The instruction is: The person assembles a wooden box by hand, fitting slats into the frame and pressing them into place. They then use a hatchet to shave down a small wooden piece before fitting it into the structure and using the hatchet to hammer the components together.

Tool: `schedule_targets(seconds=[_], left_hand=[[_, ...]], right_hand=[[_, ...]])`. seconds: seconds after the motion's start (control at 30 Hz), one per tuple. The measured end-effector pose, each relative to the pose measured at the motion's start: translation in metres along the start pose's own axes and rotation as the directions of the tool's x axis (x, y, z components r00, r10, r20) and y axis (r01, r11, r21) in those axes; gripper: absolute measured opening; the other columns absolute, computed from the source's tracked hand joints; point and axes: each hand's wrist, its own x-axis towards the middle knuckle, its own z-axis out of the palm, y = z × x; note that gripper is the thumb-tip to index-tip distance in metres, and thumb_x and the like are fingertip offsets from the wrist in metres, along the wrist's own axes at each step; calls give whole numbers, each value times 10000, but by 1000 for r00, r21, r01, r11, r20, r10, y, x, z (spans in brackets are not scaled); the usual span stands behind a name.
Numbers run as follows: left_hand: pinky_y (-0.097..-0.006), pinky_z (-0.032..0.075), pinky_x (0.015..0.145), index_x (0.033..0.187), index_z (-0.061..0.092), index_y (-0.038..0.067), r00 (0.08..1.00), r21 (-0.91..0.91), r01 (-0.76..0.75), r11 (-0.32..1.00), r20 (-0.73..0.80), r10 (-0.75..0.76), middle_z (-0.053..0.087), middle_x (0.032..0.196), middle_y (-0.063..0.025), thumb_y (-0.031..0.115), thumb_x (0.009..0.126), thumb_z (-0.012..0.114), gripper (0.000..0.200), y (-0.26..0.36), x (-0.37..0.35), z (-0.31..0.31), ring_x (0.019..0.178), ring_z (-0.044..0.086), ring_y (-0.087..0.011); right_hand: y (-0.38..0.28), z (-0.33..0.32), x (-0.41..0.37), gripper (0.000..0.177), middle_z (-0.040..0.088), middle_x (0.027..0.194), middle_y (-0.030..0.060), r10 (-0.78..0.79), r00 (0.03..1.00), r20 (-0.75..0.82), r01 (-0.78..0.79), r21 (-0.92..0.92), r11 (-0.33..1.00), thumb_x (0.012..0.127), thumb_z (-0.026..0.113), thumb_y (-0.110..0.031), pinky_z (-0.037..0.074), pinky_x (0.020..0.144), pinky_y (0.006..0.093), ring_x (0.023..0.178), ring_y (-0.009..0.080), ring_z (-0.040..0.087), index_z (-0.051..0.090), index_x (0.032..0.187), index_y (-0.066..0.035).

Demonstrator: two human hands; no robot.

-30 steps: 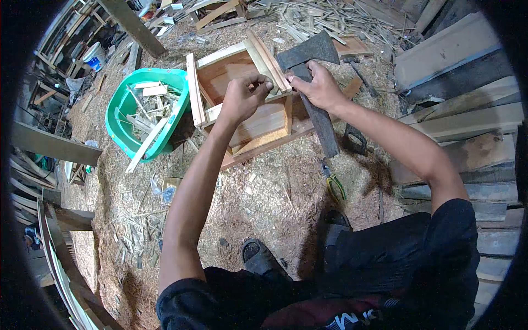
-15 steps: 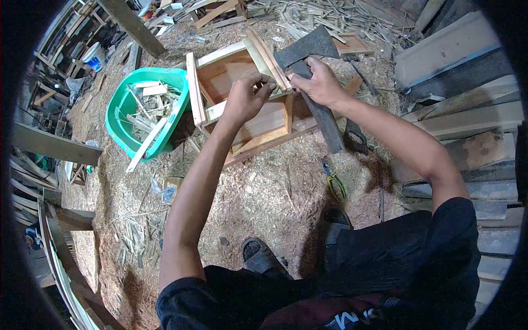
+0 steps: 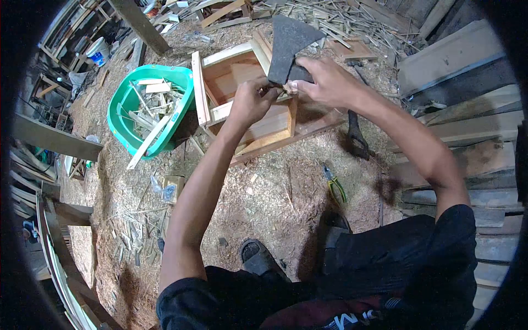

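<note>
My right hand [image 3: 324, 82] is closed around an axe [image 3: 291, 47] with a broad dark head, held just over the near right corner of a small wooden frame [image 3: 228, 53]. Most of the axe handle is hidden by the hand. My left hand [image 3: 253, 103] is pinched at that same corner, its fingertips close beside the axe head. Whatever sits between those fingers is too small to make out. The frame is box-like, with pale rails and reddish panels inside, and rests on the shavings-covered floor.
A green basin [image 3: 113, 113] of wood scraps stands left of the frame. Green-handled pliers [image 3: 335, 185] and a dark-handled tool [image 3: 357, 137] lie on the floor to the right. Stacked boards [image 3: 456, 159] line the right side; a post [image 3: 140, 27] rises at upper left.
The axe has swung round: its head has turned and come left and down toward my left fingertips, and its handle no longer shows below my right hand. My left hand stays at the frame's corner.
</note>
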Motion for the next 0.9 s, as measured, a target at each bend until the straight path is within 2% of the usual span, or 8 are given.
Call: schedule_targets(seconds=[0.1, 0.2, 0.3, 0.4, 0.57, 0.67, 0.77, 0.9], left_hand=[[-339, 494, 757, 937, 731, -9, 999, 39, 40, 998, 18, -40, 698, 900, -122, 114, 857, 719, 147, 2, 0, -2, 810, 647, -207], [-337, 496, 756, 943, 737, -7, 999, 31, 41, 999, 10, -41, 703, 892, -120, 124, 855, 722, 158, 0, 1, -1, 808, 651, -198], [-336, 497, 751, 964, 740, -4, 997, 47, 63, 997, 30, -64, 708, 903, -118, 132, 852, 728, 177, 1, 2, -3, 815, 652, -190], [-335, 501, 744, 969, 741, -4, 1000, 20, 27, 999, 6, -28, 710, 907, -117, 133, 849, 730, 182, -2, 1, -1, 814, 654, -188], [-333, 507, 729, 965, 740, -10, 1000, 21, 0, 1000, 7, 0, 713, 900, -111, 134, 851, 729, 184, -2, 2, -3, 790, 657, -187], [-357, 522, 727, 962, 752, 19, 992, 31, 112, 993, 57, -113, 716, 878, -154, 162, 820, 722, 203, 3, 2, -6, 757, 683, -269], [-338, 505, 717, 969, 744, -3, 998, -7, 60, 998, 11, -60, 709, 863, -100, 144, 852, 731, 188, -5, 1, -1, 766, 648, -165], [-338, 505, 716, 973, 743, -8, 1000, 26, 4, 1000, 10, -4, 709, 860, -98, 129, 852, 730, 184, -6, 2, -3, 757, 639, -160]], right_hand=[[-16, -11, -1, 381, 660, 869, 293, 74, 997, 13, -72, -72, 995, 903, 632, -230, 520, 779, 498, 869, 441, 666, 571, 1130, 70], [-7, 0, -2, 362, 647, 784, 279, -2, 1000, -7, 1, -113, 994, 919, 627, -188, 518, 727, 468, 764, 389, 675, 550, 1174, 58], [-1, 2, -2, 345, 648, 805, 285, 46, 995, 89, -26, -214, 976, 913, 628, -182, 515, 732, 489, 792, 423, 669, 556, 1150, 59], [1, -3, 0, 324, 650, 828, 294, -41, 999, -33, 34, -189, 981, 910, 627, -179, 509, 738, 506, 822, 444, 662, 557, 1114, 64], [7, 3, 0, 312, 658, 820, 260, -70, 997, -24, 63, -223, 973, 931, 584, -220, 529, 746, 515, 830, 434, 672, 550, 1094, 44], [6, 3, -2, 340, 656, 820, 276, -35, 999, 7, 36, -241, 970, 923, 599, -230, 525, 737, 520, 829, 443, 667, 542, 1103, 52], [-1, -4, -1, 355, 656, 857, 297, -42, 998, -51, 33, -175, 984, 915, 620, -198, 517, 752, 502, 850, 457, 658, 544, 1140, 66], [0, 0, 1, 349, 656, 872, 307, -74, 994, -82, 62, -136, 989, 915, 628, -173, 513, 743, 487, 850, 465, 656, 545, 1155, 68]])
